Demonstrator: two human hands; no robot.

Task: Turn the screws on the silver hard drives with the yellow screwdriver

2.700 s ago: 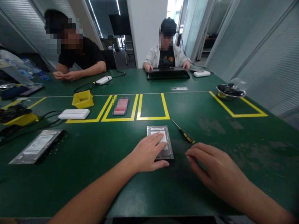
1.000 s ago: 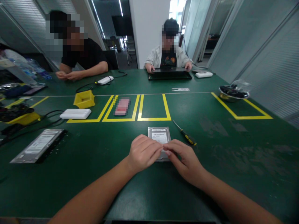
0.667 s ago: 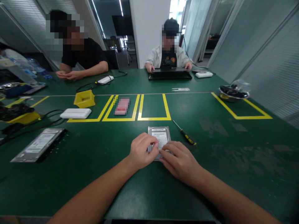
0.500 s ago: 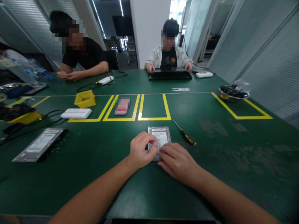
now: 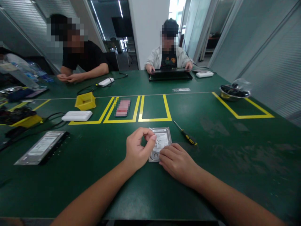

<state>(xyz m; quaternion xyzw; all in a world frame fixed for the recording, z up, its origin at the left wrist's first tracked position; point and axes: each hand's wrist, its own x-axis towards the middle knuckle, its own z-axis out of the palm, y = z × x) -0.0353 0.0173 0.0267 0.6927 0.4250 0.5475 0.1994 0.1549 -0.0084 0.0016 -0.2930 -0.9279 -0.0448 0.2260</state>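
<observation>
Centrally, between and just ahead of the two hands: one hard drive (image 5: 162,135), silver-grey with a white printed label, lying flat on the green bench (image 5: 235,194), its near part partly covered by fingers.

Left hand (image 5: 138,147): raised at the drive's left edge, fingers curled, thumb tip drawn up near the bent forefinger; whether anything small is pinched there, or the drive is touched, cannot be told.

Right hand (image 5: 176,160): palm down, fingers bent over the drive's near right corner, apparently in contact; a firm grip cannot be made out.

Ahead of the right hand, near the drive's right side: one screwdriver (image 5: 186,135), black and yellow handle toward the hand, shaft pointing away.

Well to the left of the left hand: a second hard drive (image 5: 42,146), label up.

Beyond the left hand, farther left: one white power strip (image 5: 77,115); behind it, one yellow bin (image 5: 85,101).

Beyond both hands: yellow tape outlines (image 5: 155,119); within one, ahead and left of the left hand, a pink item (image 5: 123,108), blurred out.

Far ahead and right of the right hand: one metal bowl (image 5: 231,98) of dark items.

Across the bench: a person in a pale jacket (image 5: 154,56), both hands on a flat black panel (image 5: 171,76).
</observation>
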